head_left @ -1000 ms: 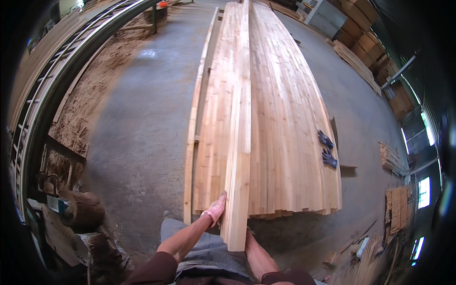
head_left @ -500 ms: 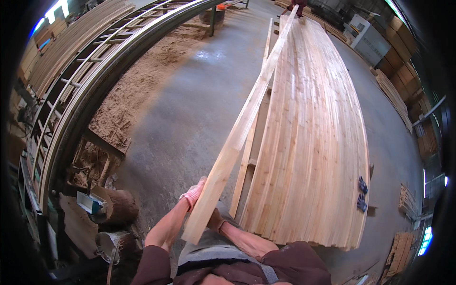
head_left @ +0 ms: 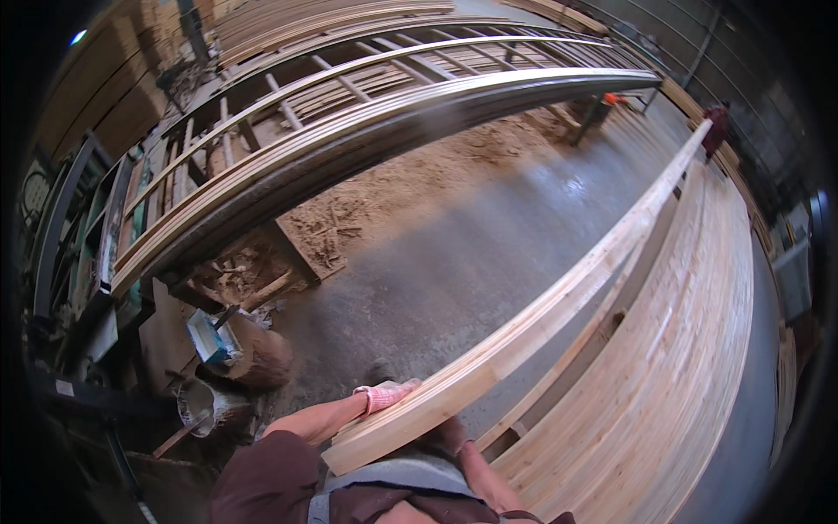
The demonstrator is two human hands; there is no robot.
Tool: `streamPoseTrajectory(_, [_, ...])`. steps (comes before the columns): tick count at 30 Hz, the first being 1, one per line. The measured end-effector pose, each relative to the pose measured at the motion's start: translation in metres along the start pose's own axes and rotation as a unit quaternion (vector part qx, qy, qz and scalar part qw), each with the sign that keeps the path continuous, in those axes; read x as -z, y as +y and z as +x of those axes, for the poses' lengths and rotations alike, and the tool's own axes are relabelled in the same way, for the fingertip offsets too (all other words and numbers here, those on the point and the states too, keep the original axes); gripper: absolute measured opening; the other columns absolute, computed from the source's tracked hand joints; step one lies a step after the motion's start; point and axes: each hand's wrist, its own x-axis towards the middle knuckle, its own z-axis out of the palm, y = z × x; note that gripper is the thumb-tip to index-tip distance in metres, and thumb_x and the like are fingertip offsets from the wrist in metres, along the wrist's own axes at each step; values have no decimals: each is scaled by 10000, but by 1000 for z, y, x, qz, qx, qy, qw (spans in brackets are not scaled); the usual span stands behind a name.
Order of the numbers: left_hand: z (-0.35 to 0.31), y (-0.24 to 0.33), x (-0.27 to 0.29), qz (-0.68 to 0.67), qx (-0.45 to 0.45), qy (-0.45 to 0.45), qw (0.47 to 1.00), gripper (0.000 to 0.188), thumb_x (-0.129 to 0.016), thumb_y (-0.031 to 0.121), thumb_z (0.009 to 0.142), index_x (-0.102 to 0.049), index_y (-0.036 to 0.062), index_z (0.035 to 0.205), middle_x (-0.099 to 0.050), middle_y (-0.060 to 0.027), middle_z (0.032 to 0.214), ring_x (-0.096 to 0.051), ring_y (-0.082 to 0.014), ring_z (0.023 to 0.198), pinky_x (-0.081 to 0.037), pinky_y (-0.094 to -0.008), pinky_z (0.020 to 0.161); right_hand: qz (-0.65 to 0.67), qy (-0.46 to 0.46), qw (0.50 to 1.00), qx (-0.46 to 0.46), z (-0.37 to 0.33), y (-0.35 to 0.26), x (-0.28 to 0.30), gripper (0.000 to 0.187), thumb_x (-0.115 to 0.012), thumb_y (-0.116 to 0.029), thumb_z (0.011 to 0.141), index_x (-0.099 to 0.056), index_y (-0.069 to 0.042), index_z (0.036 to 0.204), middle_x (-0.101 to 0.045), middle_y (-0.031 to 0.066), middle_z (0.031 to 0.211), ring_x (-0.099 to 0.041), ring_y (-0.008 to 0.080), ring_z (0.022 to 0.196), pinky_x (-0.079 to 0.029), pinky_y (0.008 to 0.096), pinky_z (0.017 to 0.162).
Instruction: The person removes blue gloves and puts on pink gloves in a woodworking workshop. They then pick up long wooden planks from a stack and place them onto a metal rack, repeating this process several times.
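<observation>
A long, pale wooden board [head_left: 489,371] runs from in front of my waist to the far right. Lines along its upper side look like layers; I cannot tell whether it is several pieces. My left hand [head_left: 390,396], in a pink and white glove, is closed over the near end's left side. Beneath the board's right side is my right hand [head_left: 449,434], gripping from below with its fingers mostly hidden. At the far end another person [head_left: 716,131] in dark red stands by the board. A wide layer of similar planks [head_left: 628,402] lies just right of it.
A long metal rail frame [head_left: 375,118] with rungs curves across the left and back. Sawdust [head_left: 393,205] and scraps lie under it. Log pieces [head_left: 262,354] stand near left, one bearing a blue and white box [head_left: 208,336]. Grey floor [head_left: 410,288] stretches between frame and planks.
My view has turned left, bringing more of the rail frame in. The board now slants further right and shows its layered upper side. Both hands stay on it.
</observation>
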Motion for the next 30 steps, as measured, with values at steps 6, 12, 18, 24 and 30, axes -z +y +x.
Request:
streamPoseTrajectory(6, [-18,87,115,-29,19,-14,999,774,-411,697,1008,-707,58,1329,-671,-151,1366,-618,-289,1244,-448,-465,1065,796,155,538,-230,51,29,155,607,-427,-684,1018,-555,-94,1078,-602,164,1027,-562,371,899,-490,576,828])
streamPoseTrajectory(12, [12,54,212,39,5,32,999,639,-428,661,1026,-644,217,1431,-645,-120,1416,-607,-279,1268,-429,-456,1109,857,113,501,40,177,53,293,982,-334,-783,991,-172,-102,1679,-181,149,1743,-205,372,1586,-144,621,1263])
streamPoseTrajectory(18, [-3,33,316,10,22,0,1000,705,-463,695,992,-640,186,1446,-594,-148,1494,-541,-290,1368,-390,-439,1148,597,343,707,161,308,56,379,743,-325,-548,1092,-291,-32,1627,-432,226,1607,-508,371,1415,-449,534,1150])
streamPoseTrajectory(24, [-43,11,379,32,20,-40,998,621,-438,623,1036,-587,212,1477,-634,-98,1439,-565,-295,1320,-397,-453,1123,768,199,583,176,343,-36,389,769,-329,-573,1076,-320,-17,1606,-478,233,1566,-549,367,1368,-483,520,1129])
streamPoseTrajectory(30, [-80,1,463,58,126,-61,988,614,-374,639,1046,-641,210,1395,-671,-91,1373,-608,-272,1273,-428,-456,1077,765,113,580,256,363,-162,394,727,-399,-532,1081,-411,35,1535,-564,251,1464,-591,327,1302,-489,500,1117])
